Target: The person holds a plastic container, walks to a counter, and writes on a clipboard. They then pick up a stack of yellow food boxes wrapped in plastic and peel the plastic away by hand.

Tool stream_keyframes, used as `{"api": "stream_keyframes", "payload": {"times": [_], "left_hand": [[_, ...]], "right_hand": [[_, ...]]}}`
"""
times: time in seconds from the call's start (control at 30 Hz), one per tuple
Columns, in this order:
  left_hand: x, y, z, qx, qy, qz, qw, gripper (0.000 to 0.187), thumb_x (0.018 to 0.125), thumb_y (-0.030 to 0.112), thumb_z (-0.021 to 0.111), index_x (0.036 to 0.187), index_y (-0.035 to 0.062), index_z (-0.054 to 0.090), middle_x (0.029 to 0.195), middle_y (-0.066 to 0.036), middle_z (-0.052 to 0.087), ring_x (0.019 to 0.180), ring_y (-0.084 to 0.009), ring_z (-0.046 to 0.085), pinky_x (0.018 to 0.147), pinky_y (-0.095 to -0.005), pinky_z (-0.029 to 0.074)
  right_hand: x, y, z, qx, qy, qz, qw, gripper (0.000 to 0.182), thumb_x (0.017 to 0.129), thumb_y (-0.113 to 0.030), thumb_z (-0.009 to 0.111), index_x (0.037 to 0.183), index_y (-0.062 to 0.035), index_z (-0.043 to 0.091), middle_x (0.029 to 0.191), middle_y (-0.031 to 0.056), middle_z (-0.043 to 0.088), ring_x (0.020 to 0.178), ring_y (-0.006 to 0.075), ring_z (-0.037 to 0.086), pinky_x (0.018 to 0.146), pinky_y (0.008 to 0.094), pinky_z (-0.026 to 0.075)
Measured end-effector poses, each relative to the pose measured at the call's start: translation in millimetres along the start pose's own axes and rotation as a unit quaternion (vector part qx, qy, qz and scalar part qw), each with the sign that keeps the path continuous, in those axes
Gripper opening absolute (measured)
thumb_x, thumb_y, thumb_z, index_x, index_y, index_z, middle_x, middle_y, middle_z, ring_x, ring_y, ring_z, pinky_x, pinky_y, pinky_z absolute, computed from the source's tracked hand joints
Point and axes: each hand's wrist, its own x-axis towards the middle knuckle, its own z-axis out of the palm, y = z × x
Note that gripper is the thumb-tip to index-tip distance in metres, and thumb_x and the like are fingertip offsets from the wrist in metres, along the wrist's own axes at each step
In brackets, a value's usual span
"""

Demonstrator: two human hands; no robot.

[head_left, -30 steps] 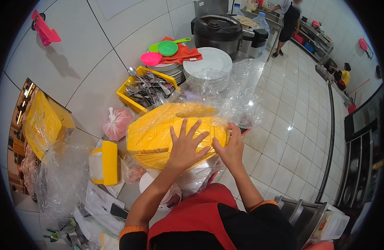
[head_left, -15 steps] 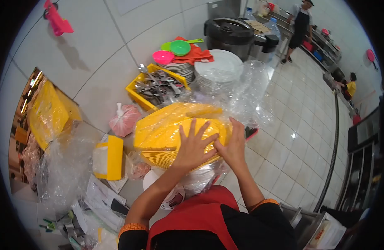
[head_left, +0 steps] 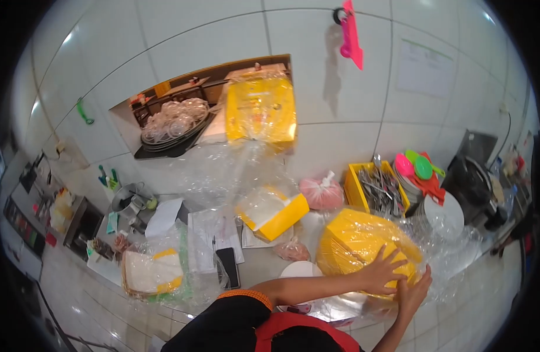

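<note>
Part of the yellow pack (head_left: pixel 346 237) is covered by the left hand (head_left: pixel 376 276) at four o'clock. The red apron (head_left: pixel 293 321) is cut off at six o'clock. At two o'clock, print on the wall sheet (head_left: pixel 425 68) (very pale) cannot be read.

One head-worn wide view, facing forward and down, hands (head_left: pixel 380 274) close below, tiled wall (head_left: pixel 346 141) ahead

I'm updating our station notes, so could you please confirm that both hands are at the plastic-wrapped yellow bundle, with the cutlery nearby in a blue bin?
Not quite: the bin holding the cutlery is yellow, not blue, as the head view shows. The left hand and right hand are at the plastic-wrapped yellow bundle, with the cutlery nearby.
</note>
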Motion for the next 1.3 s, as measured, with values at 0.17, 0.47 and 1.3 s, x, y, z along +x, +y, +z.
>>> {"api": "stream_keyframes", "payload": {"times": [0.17, 0.47, 1.3], "left_hand": [[-2.5, -0.9, 1.3, -0.007, 0.016, 0.002, 1.000, 0.045, 0.079, 0.048, 0.062, 0.117, 0.0236, 0.062, 0.145, -0.011, 0.034, 0.139, -0.0439, 0.015, 0.102, -0.0740, 0.010], [-2.1, -2.1, 2.3, -0.006, 0.009, 0.002, 1.000, 0.049, 0.081, 0.056, 0.053, 0.121, 0.0284, 0.060, 0.146, -0.011, 0.036, 0.139, -0.0430, 0.017, 0.104, -0.0729, 0.006], [-261.7, -75.8, -153.8, 0.072, 0.360, -0.300, 0.880, 0.017, 0.075, 0.013, 0.068, 0.092, 0.0086, 0.068, 0.079, -0.008, 0.065, 0.078, -0.0296, 0.060, 0.079, -0.0412, 0.045]], "right_hand": [[-6.4, -13.7, -0.2, -0.030, 0.016, 0.005, 0.999, 0.071, 0.073, -0.018, 0.069, 0.135, -0.0066, 0.037, 0.117, 0.0255, 0.050, 0.103, 0.0447, 0.053, 0.085, 0.0473, 0.046], [-1.0, 25.2, 29.7, -0.068, 0.076, -0.071, 0.992, 0.064, 0.078, -0.025, 0.065, 0.134, -0.0064, 0.040, 0.110, 0.0267, 0.053, 0.097, 0.0450, 0.056, 0.080, 0.0489, 0.046], [-17.2, 6.2, 30.7, -0.091, 0.121, 0.035, 0.988, 0.053, 0.076, -0.017, 0.063, 0.124, 0.0037, 0.051, 0.120, 0.0251, 0.055, 0.110, 0.0408, 0.052, 0.096, 0.0441, 0.041]]}}
